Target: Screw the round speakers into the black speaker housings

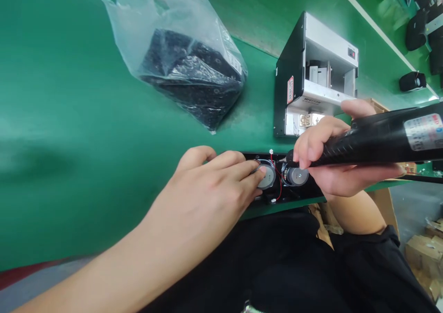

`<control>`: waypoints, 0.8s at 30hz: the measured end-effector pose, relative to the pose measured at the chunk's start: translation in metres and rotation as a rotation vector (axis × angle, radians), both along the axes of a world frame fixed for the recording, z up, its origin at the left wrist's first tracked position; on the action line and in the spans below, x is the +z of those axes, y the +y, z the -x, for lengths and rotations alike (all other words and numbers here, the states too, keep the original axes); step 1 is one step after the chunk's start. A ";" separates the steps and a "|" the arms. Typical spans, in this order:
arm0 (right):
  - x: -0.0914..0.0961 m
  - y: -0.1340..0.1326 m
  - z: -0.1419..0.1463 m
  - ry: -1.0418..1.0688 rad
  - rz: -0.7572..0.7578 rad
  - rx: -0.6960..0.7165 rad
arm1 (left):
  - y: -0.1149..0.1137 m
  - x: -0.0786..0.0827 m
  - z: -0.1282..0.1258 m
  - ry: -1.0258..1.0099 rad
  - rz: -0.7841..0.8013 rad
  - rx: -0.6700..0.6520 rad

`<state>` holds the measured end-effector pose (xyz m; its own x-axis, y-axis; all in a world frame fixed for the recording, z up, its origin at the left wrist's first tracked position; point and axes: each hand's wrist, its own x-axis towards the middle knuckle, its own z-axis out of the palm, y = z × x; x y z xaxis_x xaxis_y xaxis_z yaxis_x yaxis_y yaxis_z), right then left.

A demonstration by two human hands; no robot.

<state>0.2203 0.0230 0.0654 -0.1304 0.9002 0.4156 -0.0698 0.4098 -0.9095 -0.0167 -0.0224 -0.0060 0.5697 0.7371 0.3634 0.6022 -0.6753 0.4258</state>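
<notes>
Nearest to me, the person's left forearm ran up from the lower edge. The left hand lay palm down, fingers loosely spread and gripping nothing. Its fingertips rested on a round silver disc set in a long black housing. That housing lay at the near edge of the green counter, just above the person's dark-clothed lap.

A second silver disc sat beside the first in the housing. A thin red wire ran between them.

From the right of the housing came the right hand, curled tight around a black electric screwdriver. The tool was held almost level, its tip down at the second disc. Its barrel carried a white label with red and blue print too small to read.

Just behind the housing stood a black and grey machine box, open at the front. It had a red-bordered sticker on its side and a red switch on top. None of the wording on it was legible.

Farther behind the housing and to its left lay a clear plastic bag of black parts. Far off to the right of the housing, more black casings sat across the counter.
</notes>
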 end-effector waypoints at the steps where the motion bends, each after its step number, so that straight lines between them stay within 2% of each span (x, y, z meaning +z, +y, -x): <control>1: -0.002 0.001 0.001 -0.012 0.000 -0.004 | -0.001 -0.001 -0.001 -0.013 -0.006 0.029; 3: -0.005 0.002 0.001 -0.045 -0.010 -0.018 | -0.002 -0.002 -0.002 -0.025 -0.007 0.050; 8: -0.007 0.003 0.004 -0.027 -0.043 0.023 | -0.001 0.000 0.003 0.016 -0.015 -0.039; 13: -0.008 0.004 0.010 -0.014 -0.005 -0.083 | -0.001 0.002 0.007 0.034 -0.014 -0.042; 19: -0.011 0.004 0.009 -0.040 -0.010 -0.036 | -0.001 0.002 0.002 -0.019 0.051 -0.030; 24: -0.015 0.007 0.010 0.024 -0.015 -0.015 | 0.001 -0.001 0.000 -0.027 0.089 -0.022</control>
